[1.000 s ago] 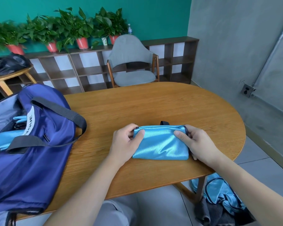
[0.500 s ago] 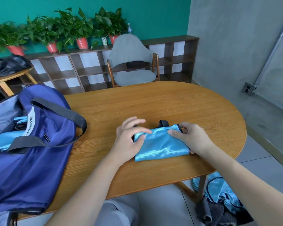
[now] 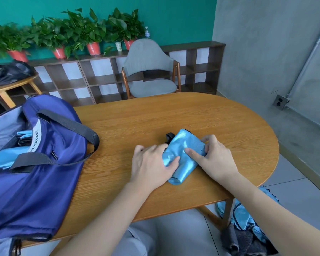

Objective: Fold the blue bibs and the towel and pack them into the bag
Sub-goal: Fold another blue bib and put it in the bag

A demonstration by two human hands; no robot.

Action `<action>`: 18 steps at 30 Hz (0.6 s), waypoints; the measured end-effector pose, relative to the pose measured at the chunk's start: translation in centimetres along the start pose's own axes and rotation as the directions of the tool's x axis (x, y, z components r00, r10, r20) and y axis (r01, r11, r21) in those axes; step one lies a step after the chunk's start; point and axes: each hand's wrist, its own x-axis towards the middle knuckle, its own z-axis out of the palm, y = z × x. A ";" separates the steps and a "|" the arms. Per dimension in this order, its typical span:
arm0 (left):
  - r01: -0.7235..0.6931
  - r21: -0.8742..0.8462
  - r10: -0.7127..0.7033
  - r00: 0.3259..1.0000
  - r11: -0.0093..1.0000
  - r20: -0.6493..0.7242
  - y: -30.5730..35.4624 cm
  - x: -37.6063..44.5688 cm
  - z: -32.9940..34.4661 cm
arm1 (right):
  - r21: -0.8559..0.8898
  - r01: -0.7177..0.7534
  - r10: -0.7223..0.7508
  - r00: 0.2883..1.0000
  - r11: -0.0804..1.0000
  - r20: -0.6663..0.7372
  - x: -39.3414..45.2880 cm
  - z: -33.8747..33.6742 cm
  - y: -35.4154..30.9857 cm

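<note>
A shiny blue bib (image 3: 185,156), folded into a small narrow bundle with black trim at its far end, lies on the wooden table (image 3: 155,115). My left hand (image 3: 151,165) grips its left side, thumb on top. My right hand (image 3: 214,156) grips the right side, thumb pressed on the fabric and fingers curled round the far edge. The open dark blue bag (image 3: 41,163) lies at the table's left end, with folded blue bibs (image 3: 2,157) inside. More blue bibs (image 3: 248,217) and a grey towel (image 3: 235,241) lie on the floor at lower right.
A grey chair (image 3: 148,71) stands behind the table, in front of a low shelf with potted plants (image 3: 92,34). A second table with a black bag (image 3: 7,72) is at far left. A concrete wall rises on the right.
The bib was a wide flat rectangle; both hands have folded its sides inward into a narrower bundle turned at an angle. The hands have come closer together.
</note>
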 end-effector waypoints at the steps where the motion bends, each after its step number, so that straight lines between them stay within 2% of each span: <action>1: -0.020 -0.034 0.019 0.999 0.999 -0.035 0.1 0.0 0.0 | -0.026 -0.030 0.029 0.999 0.999 -0.013 0.1 0.2 0.0; 4: -0.227 -0.189 0.208 0.972 0.956 -0.114 -0.4 0.1 0.2 | -0.117 -0.127 0.120 0.991 0.985 -0.063 0.0 0.8 -0.2; 6: -0.349 -0.272 0.335 0.937 0.897 -0.098 -0.7 0.1 0.4 | -0.145 -0.136 0.130 0.990 0.980 -0.052 0.1 0.8 -0.2; 10: -0.297 -0.331 0.308 0.951 0.896 -0.022 -0.8 -0.2 0.4 | -0.072 -0.087 0.087 0.996 0.994 -0.002 0.2 0.4 0.1; 14: -0.279 -0.296 0.312 0.948 0.914 0.069 -0.4 -0.2 0.3 | -0.167 -0.177 0.160 0.981 0.970 -0.111 -0.3 0.4 -0.6; 16: -0.263 -0.296 0.311 0.942 0.918 0.128 -0.1 -0.3 0.2 | -0.234 -0.185 0.173 0.982 0.954 -0.073 -0.4 0.3 -0.8; 18: -0.255 -0.295 0.314 0.933 0.921 0.175 0.2 -0.5 0.2 | -0.216 -0.173 0.176 0.984 0.961 -0.005 -0.3 0.1 -0.7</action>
